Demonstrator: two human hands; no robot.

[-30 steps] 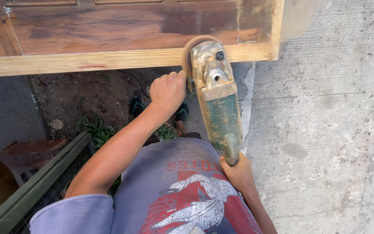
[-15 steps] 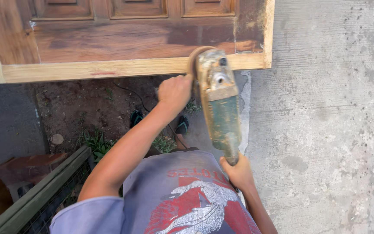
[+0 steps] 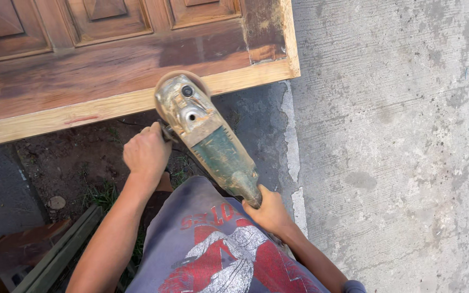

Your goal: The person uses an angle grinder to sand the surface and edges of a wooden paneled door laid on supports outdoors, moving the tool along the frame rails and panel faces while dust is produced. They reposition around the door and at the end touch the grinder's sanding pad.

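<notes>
A worn green and metal angle grinder [image 3: 207,141] points away from me, its round disc resting on the pale lower rail of a brown panelled wooden door [image 3: 109,70] that lies flat. My left hand [image 3: 146,153] grips the side handle at the grinder's head. My right hand [image 3: 270,212] holds the rear of the grinder's body, low in the view. My grey shirt with a red and white print fills the bottom middle.
Rough grey concrete [image 3: 397,146] covers the right half. Dark soil with some grass [image 3: 77,163] lies under the door's edge. Wooden planks and a brown board [image 3: 39,255] sit at the bottom left.
The view has shifted, so the door's corner now sits further right and higher. The grinder has tilted and its disc has slid left along the pale rail, away from the corner.
</notes>
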